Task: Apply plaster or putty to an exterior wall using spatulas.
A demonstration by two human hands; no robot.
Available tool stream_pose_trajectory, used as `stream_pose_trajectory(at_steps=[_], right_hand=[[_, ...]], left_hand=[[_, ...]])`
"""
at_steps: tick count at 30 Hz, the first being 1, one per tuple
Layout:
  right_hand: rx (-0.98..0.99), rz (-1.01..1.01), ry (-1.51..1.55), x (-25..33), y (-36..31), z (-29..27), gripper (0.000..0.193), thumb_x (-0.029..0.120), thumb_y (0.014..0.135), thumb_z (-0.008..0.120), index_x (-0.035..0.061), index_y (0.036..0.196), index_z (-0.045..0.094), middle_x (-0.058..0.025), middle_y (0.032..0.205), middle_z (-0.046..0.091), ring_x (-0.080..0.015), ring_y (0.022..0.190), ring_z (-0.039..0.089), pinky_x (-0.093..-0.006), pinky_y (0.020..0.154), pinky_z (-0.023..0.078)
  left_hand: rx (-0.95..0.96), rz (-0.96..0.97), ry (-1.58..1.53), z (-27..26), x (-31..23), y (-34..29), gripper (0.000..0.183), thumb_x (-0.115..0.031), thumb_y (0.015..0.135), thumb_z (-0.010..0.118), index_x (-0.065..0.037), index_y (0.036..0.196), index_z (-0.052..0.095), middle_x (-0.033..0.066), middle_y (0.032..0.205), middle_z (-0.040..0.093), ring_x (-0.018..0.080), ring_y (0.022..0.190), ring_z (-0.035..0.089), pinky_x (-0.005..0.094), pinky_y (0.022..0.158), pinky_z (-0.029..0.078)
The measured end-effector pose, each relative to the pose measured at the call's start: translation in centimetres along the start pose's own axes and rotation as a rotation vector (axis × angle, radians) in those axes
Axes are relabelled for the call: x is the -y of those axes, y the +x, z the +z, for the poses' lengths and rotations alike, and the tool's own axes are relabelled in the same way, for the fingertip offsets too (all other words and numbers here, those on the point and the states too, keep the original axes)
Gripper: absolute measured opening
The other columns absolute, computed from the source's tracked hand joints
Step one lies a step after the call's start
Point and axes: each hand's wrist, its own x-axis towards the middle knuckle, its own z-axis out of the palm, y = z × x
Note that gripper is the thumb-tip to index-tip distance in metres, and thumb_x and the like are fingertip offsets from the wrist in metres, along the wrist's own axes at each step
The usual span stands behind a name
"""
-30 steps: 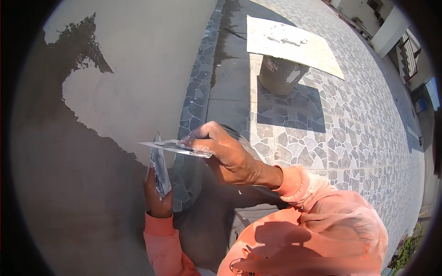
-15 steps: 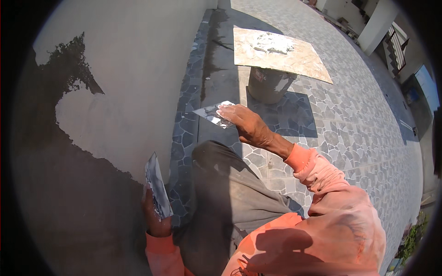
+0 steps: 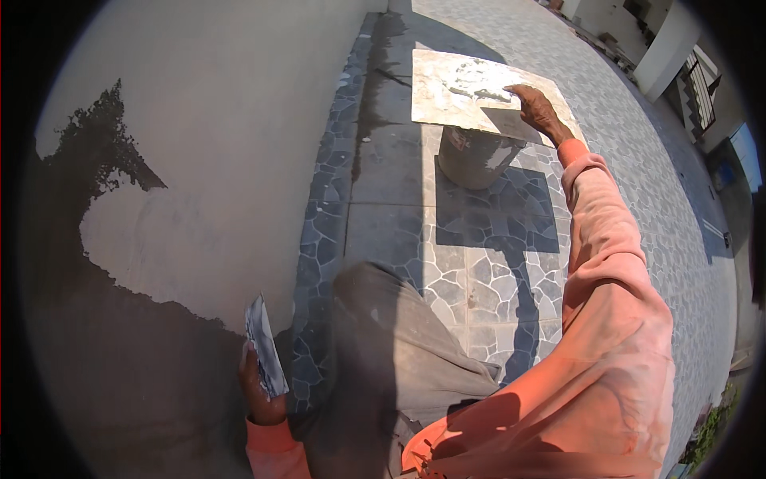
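Observation:
My left hand (image 3: 258, 387) is low beside the wall, its fingers closed round a wide putty knife (image 3: 268, 351) with a pale-smeared metal blade tilted upward. At the far right, my right arm is stretched out over a pale, marbled board (image 3: 433, 110). There my right hand (image 3: 541, 113) grips a second putty knife at the edge of a white putty heap (image 3: 471, 77). Its blade hardly stands out against the bright putty. A grey bucket (image 3: 476, 160) stands under the board and holds it up.
On the left rises a wall with a smooth pale coat (image 3: 191, 231) and a rough-edged dark area (image 3: 120, 359). Stone-patterned paving (image 3: 479, 279) runs along it. My bent knee (image 3: 363, 291) is between wall and bucket. A pillar (image 3: 666, 52) and stair railing (image 3: 702, 96) stand far right.
My right hand has moved forward and right, from above my knee to the putty on the board. My left hand stays by the wall with its putty knife; the whole view has shifted slightly.

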Motion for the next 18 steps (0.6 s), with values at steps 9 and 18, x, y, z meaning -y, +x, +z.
stream_pose_trajectory(at_steps=[9,18], right_hand=[[0.155,-0.020,0.022,-2.3,0.4,2.8,0.054,-0.011,0.068,0.057,0.0067,0.119,0.058,-0.0184,0.109,0.063,-0.0370,0.102,0.059,-0.0408,0.092,0.047],[0.578,0.008,-0.037,-1.9,2.9,-0.6,0.038,-0.005,0.075,0.051,0.0010,0.111,0.060,-0.0238,0.086,0.061,-0.0359,0.076,0.059,-0.0403,0.071,0.047]], left_hand=[[0.096,-0.260,-0.157,0.1,2.1,-1.7,0.054,-0.005,0.089,0.053,-0.002,0.139,0.035,0.0240,0.126,0.048,0.0358,0.111,0.052,0.0411,0.094,0.041],[-0.072,-0.842,-0.949,-0.2,-0.3,0.1,0.049,-0.006,0.090,0.059,-0.002,0.136,0.042,0.0140,0.114,0.054,0.0187,0.098,0.056,0.0293,0.082,0.046]])
